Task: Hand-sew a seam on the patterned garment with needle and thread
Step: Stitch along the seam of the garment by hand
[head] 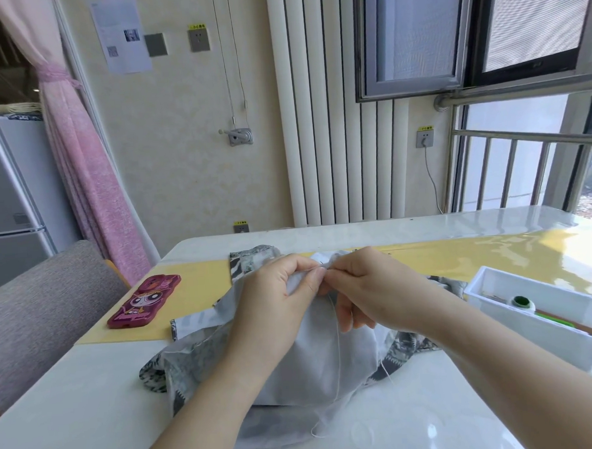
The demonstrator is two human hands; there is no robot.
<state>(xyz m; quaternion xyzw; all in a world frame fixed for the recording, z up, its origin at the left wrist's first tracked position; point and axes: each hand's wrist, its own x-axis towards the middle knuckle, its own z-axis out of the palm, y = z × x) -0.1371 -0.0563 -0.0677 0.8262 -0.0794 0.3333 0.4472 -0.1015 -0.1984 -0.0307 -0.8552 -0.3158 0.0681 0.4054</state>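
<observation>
On the white table [74, 407], the left hand [277, 294] and right hand [370, 289] both pinch the grey patterned garment [315, 353] at its raised fold, with white thread [338, 342] hanging below. Lettering on the pink phone case [144, 301] nearby is too blurred to read.

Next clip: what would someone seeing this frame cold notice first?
The two hands meeting mid-table: the left hand and right hand pinch a raised edge of the patterned garment, with white thread hanging below them. Next, the pink cartoon phone case on the yellow mat to the left, and the white tray at the right.
</observation>
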